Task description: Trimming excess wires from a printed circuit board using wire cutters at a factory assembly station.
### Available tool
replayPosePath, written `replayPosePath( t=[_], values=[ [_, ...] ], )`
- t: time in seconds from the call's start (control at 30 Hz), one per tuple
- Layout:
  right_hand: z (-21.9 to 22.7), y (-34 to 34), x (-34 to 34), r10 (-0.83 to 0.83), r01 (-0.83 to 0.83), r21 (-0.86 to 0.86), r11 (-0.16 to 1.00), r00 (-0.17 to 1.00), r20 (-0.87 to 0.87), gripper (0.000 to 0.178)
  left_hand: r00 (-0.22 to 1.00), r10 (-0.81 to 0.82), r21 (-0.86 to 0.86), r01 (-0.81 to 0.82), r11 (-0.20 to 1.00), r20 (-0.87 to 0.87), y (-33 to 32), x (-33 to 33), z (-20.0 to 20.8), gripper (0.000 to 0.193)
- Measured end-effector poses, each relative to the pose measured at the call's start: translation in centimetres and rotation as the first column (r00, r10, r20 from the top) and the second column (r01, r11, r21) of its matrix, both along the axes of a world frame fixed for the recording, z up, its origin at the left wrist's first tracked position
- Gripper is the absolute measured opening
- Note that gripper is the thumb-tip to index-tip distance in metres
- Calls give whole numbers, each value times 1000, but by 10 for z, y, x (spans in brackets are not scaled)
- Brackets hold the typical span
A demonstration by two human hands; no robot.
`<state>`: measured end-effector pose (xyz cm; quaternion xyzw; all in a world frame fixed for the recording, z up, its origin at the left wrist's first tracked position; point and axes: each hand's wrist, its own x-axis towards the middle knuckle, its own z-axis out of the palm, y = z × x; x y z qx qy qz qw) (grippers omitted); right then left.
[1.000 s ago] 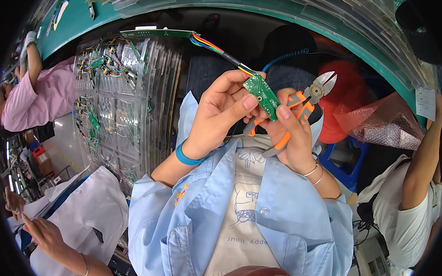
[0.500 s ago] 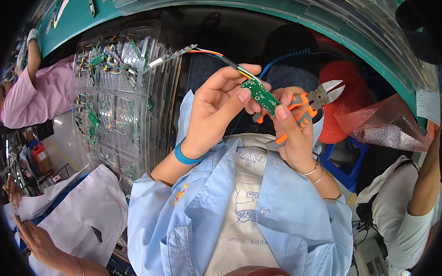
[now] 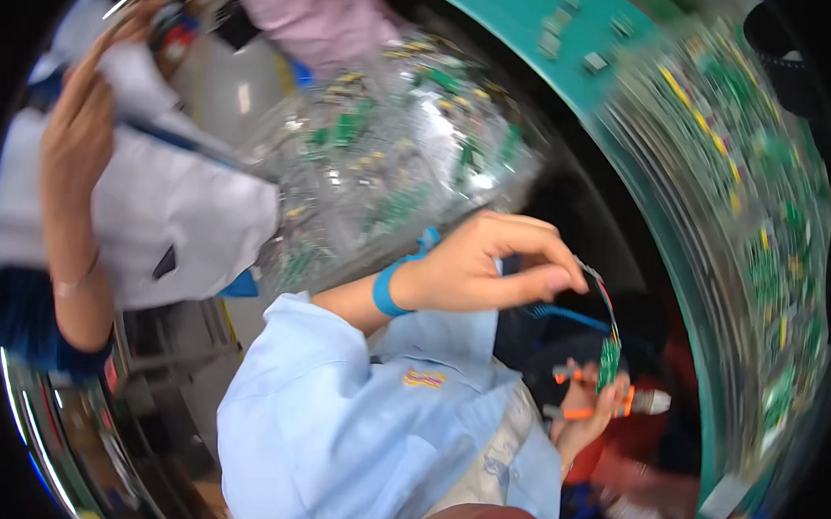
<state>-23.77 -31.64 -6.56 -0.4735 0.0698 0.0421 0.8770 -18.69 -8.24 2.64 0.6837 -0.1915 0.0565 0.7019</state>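
Cloth of a pale blue shirt [image 3: 363, 459] lies nearest, leading to the left hand [image 3: 502, 267], which wears a turquoise wristband [image 3: 389, 291]. Its thumb and forefinger curl almost together at the upper end of a bundle of thin multicoloured wires [image 3: 608, 307]; whatever lies inside the curl is hidden. Those wires drop, bowed, to a narrow green circuit board [image 3: 609, 362], below and right of that hand, its lower end against the fingers of the right hand [image 3: 589, 412]. That hand is closed around orange-handled metal side cutters [image 3: 647, 402]. The step seems to be handling the wired board between both hands; the next move would call for slack wires and cutter blades clear of them. Farther off, blurred, are clear plastic trays [image 3: 436, 205] and a teal tabletop [image 3: 586, 90].
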Motion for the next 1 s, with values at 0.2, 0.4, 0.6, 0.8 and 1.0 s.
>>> replayPosePath(
  t=[0.2,0.4,0.6,0.8,1.0],
  values=[
    [-1,6,6,68,-63,57,996,995,-74,23,874,-290,-364,435,824,389,-6,-18,79,17],
    [8,14,-8,64,-63,35,997,997,-32,23,479,255,-113,-306,945,840,21,2,94,34],
    [-18,2,-8,-17,19,103,994,1000,-24,18,684,66,-179,96,979,727,14,-8,89,34],
    [-22,2,-10,31,-34,104,994,999,34,17,660,-291,-177,546,818,693,-7,-21,117,14],
    [-16,-1,-13,79,-84,137,987,996,41,16,667,-676,-518,717,466,314,-16,-43,130,24]
  ],
)
